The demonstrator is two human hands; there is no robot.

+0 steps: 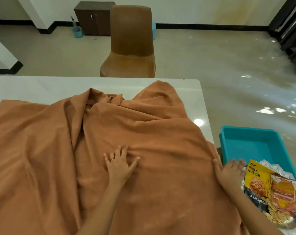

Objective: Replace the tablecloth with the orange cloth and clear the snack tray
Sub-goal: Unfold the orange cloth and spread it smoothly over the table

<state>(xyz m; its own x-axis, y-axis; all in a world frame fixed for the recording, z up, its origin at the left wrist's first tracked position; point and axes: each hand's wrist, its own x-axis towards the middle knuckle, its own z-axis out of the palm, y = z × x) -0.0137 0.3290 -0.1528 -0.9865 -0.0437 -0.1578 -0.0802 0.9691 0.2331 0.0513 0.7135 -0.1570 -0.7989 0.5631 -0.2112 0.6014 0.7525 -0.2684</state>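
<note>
We find the orange cloth (143, 133) already lying across the white table (194, 92), but rumpled: deep folds bunch at the far middle, and the far strip and right edge of the tabletop are still bare. The left hand (120, 164) lies flat on the cloth near the middle, fingers spread and pressing down, gripping nothing. The right hand (228, 172) rests at the cloth's right border with its thumb on the fabric. Its fingers reach toward the snack tray (295, 182), and we cannot tell whether they pinch the hem or merely lie over it.

The cloth looks soft, thick and limp (towel-like, we would say), so we judge it light and safe to tug. It will drag and wrinkle rather than slide. It is best taken by the hem or corners and drawn outward while a flat palm pins the middle.

The silver tray sits low on the right, holding an almond packet (256, 180) and a red-orange packet (283, 197). Both are light, crinkly and best lifted by their edges. A blue tub (252, 143) stands just behind it, beside the table.
</note>
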